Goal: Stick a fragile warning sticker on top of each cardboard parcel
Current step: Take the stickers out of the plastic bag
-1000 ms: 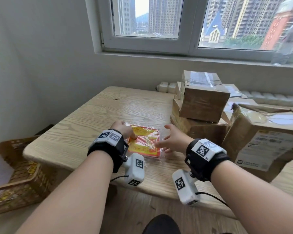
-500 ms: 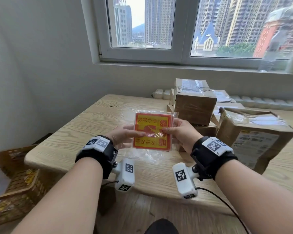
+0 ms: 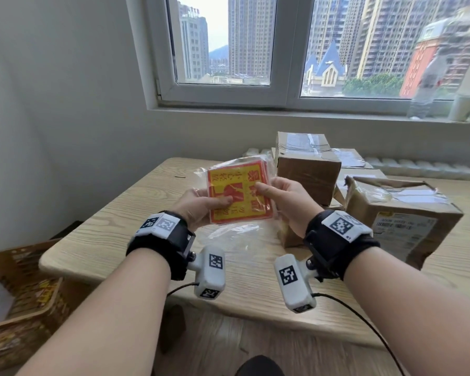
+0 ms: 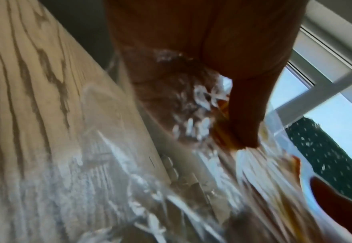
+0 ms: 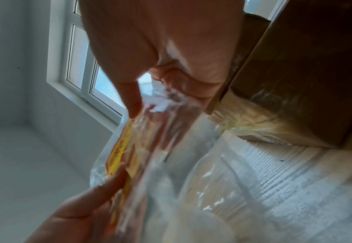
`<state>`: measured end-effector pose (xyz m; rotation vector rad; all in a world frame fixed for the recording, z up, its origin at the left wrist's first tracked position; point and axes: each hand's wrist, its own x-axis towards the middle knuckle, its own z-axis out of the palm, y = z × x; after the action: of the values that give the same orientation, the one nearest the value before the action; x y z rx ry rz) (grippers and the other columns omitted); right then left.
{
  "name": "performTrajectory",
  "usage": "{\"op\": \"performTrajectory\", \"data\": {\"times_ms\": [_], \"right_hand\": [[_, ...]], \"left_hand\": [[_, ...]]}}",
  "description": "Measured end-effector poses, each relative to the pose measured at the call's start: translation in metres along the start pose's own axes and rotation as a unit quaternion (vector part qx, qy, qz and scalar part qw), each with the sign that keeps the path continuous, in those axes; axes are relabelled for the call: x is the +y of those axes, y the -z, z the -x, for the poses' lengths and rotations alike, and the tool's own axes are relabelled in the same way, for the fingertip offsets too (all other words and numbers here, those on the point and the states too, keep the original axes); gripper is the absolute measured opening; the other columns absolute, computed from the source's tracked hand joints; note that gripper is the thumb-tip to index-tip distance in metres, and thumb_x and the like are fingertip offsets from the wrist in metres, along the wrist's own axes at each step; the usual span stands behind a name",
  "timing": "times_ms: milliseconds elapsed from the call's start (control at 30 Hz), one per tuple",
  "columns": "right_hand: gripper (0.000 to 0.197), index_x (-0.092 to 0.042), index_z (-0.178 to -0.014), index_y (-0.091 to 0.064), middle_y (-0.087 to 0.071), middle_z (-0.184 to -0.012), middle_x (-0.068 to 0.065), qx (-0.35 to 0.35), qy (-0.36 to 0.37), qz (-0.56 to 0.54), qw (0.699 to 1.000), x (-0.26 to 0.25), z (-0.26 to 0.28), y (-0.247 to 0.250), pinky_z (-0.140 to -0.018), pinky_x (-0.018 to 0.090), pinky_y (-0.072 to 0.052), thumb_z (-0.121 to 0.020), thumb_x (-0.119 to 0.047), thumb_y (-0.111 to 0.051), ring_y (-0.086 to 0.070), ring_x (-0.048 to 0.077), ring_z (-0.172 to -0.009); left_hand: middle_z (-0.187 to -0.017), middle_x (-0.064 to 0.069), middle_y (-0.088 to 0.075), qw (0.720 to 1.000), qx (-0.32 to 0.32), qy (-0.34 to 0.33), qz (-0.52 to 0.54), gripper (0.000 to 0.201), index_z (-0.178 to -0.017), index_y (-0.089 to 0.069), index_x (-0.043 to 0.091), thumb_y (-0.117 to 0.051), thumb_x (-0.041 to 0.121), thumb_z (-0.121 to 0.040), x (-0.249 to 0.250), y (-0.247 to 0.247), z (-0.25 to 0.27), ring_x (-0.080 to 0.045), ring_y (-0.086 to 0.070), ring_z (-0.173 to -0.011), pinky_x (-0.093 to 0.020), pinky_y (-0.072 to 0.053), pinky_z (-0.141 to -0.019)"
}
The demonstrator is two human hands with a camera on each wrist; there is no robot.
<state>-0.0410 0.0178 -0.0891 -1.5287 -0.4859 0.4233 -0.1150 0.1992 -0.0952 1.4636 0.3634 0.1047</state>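
A pack of red and yellow fragile stickers (image 3: 239, 194) in a clear plastic bag is held up above the wooden table (image 3: 136, 213), tilted toward me. My left hand (image 3: 201, 206) pinches its left lower side, thumb on the front. My right hand (image 3: 280, 196) pinches its right side, thumb on the front. Both wrist views are blurred; the stickers' edge (image 5: 121, 148) and crinkled plastic (image 4: 191, 118) show between the fingers. Cardboard parcels stand to the right: a stacked one (image 3: 307, 166) behind the pack and a dented one (image 3: 402, 213) with a shipping label.
A woven basket (image 3: 19, 299) sits on the floor left of the table. A window sill (image 3: 282, 112) with a clear bottle (image 3: 423, 101) runs along the back wall. A white radiator (image 3: 418, 169) lies behind the parcels.
The sticker pack went from lying on the table to being lifted in both hands, and has since risen further and tilted. The view has tipped upward.
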Motion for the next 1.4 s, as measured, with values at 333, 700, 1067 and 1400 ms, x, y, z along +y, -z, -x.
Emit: {"op": "performTrajectory", "data": {"times_ms": [333,700,1067,1400], "right_hand": [[0.032,-0.013,-0.110,-0.064,-0.071,-0.091,0.003,-0.161,-0.131,0.221,0.953,0.015,-0.001,0.019,-0.084,0.035,-0.046,-0.081,-0.020,-0.075,-0.066,0.013,-0.084],[0.071,-0.011,-0.113,-0.051,-0.065,-0.099,0.007,0.032,-0.125,0.255,0.958,0.021,-0.004,0.005,-0.065,0.038,-0.063,-0.070,-0.064,-0.072,-0.069,0.018,-0.075],[0.014,0.000,-0.085,-0.066,-0.074,-0.076,0.012,0.012,-0.146,0.444,0.884,0.021,0.005,0.013,-0.059,0.030,-0.056,-0.087,-0.014,-0.068,-0.068,0.019,-0.060],[0.017,-0.017,-0.078,-0.060,-0.064,-0.080,0.000,0.135,-0.027,0.588,0.797,-0.004,0.019,0.034,-0.064,0.031,-0.049,-0.077,-0.032,-0.069,-0.061,0.020,-0.077]], "left_hand": [[-0.085,-0.012,-0.070,0.979,0.188,0.017,0.078,0.014,-0.087,-0.063,0.004,-0.074,0.006,-0.078,-0.014,0.028,-0.027,-0.022,-0.067,-0.071,-0.026,-0.057,-0.053],[-0.081,-0.011,-0.068,0.957,0.258,0.118,0.067,0.038,-0.093,-0.063,0.002,-0.080,0.027,-0.072,-0.054,0.049,-0.051,-0.022,-0.062,-0.069,-0.036,-0.055,-0.080],[-0.034,-0.004,-0.051,0.960,0.114,0.198,-0.161,0.022,-0.091,-0.054,0.002,-0.057,0.023,-0.095,-0.049,0.016,-0.004,-0.009,-0.046,-0.024,-0.011,-0.034,-0.027],[-0.044,0.002,-0.044,0.941,0.043,0.146,-0.302,0.042,-0.058,-0.051,0.010,-0.072,0.040,-0.080,-0.022,-0.001,-0.006,-0.006,-0.033,-0.029,-0.013,-0.028,-0.033]]}}
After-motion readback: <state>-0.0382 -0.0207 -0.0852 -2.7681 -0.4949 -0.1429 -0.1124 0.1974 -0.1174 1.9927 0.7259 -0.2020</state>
